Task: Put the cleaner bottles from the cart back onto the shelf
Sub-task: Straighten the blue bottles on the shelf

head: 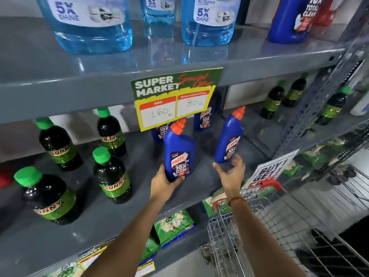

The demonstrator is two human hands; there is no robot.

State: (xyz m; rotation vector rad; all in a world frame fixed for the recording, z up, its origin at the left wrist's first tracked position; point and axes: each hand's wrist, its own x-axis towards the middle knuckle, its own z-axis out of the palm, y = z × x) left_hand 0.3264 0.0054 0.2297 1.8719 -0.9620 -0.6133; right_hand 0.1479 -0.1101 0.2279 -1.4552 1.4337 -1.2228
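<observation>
My left hand (165, 181) grips the base of a blue cleaner bottle (178, 150) with an orange cap, standing it on the grey middle shelf (201, 182). My right hand (231, 174) is spread open just below a second blue bottle (229, 136), fingertips at its base; that bottle stands upright on the shelf. Two more blue bottles (203, 120) stand behind, partly hidden by the price sign (175, 96). The wire cart (259, 226) with a red handle is at the lower right.
Dark bottles with green caps (111, 176) stand on the left of the same shelf, more at the far right (271, 102). Large clear blue bottles (89, 23) fill the shelf above. Green packets (173, 224) lie on the shelf below. A perforated upright (303, 120) divides the shelving.
</observation>
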